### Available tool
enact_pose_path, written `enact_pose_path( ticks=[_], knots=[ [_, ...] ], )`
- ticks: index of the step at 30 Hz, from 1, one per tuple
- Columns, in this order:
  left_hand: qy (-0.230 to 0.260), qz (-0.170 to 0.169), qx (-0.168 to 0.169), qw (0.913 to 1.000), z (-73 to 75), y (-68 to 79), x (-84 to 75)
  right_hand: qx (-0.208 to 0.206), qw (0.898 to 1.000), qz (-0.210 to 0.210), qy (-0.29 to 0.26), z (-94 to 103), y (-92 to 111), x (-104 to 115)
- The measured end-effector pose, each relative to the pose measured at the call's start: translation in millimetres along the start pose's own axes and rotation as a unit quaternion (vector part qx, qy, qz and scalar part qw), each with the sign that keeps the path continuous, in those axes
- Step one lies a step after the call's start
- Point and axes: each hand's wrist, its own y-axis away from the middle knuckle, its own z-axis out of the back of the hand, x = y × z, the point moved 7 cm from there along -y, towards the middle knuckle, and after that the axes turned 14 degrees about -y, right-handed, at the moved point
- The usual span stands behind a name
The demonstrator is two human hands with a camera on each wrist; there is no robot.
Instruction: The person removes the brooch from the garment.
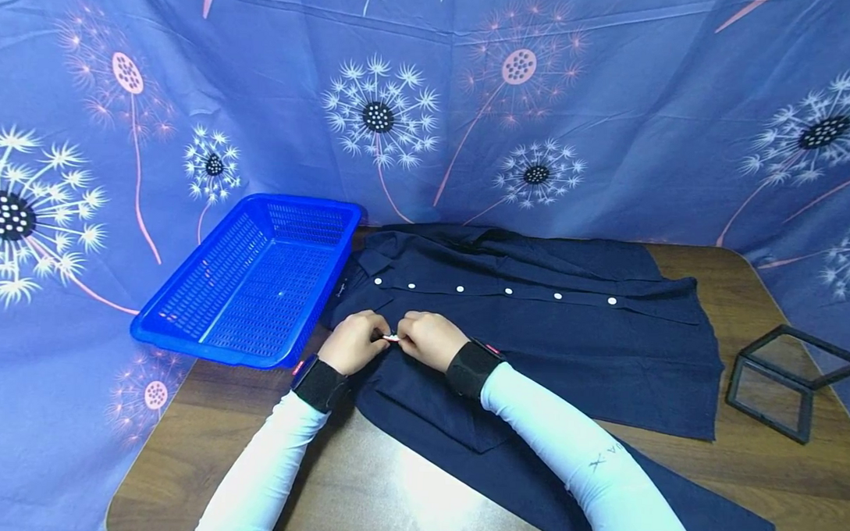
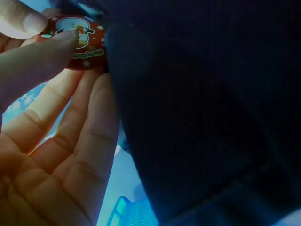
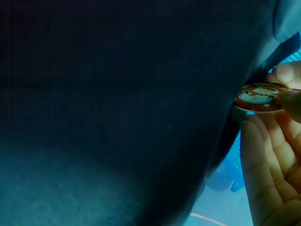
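A dark navy shirt (image 1: 549,348) with white buttons lies spread on the table. Over its chest near the collar, my left hand (image 1: 352,343) and right hand (image 1: 432,340) meet, fingertips almost together. Between them is a small round badge (image 1: 392,338), seen nearly edge-on from the head. In the left wrist view the badge (image 2: 91,40) shows a red face with a snowman and lettering, and thumbs and fingers pinch it from both hands. Right beside the dark cloth, the badge (image 3: 256,96) appears tilted in the right wrist view. The back of the badge is hidden.
A blue plastic basket (image 1: 255,291) stands left of the shirt, at the table's left edge. On the right lies a black hinged frame (image 1: 772,395) with clear panes, opened out. Patterned blue cloth (image 1: 442,172) hangs behind the wooden table (image 1: 216,414).
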Motion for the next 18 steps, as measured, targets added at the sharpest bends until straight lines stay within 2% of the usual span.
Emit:
enact_pose_path(
  ticks=[18],
  knots=[
    [-0.004,0.003,-0.026,0.9996,-0.1,-1.8,3.6,-0.026,0.998,-0.03,-0.039,5.3,-0.5,-8.6]
  ],
)
